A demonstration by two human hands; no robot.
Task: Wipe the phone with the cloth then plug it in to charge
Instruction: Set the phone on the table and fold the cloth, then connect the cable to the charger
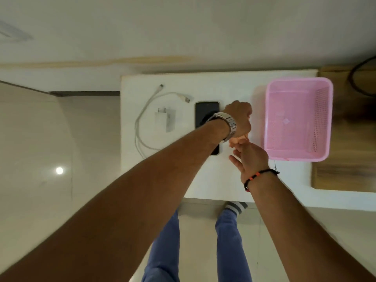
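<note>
**Cloth between our hands, phone waiting on the worktop**

Our left hand (238, 117) is curled shut and our right hand (251, 157) pinches, both on a small peach cloth (234, 142) just beside the phone (206, 113). The phone lies flat, screen up, on the white worktop (223, 86). We judge it stiff, slick and breakable, best held by its long edges; the cloth is soft and limp. The cable (142, 119) and plug (165, 119) lie beyond. The pink basket (299, 82) looks empty.

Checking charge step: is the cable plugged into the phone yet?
No. The white cable lies loose left of the phone, both its ends free on the table.
</note>
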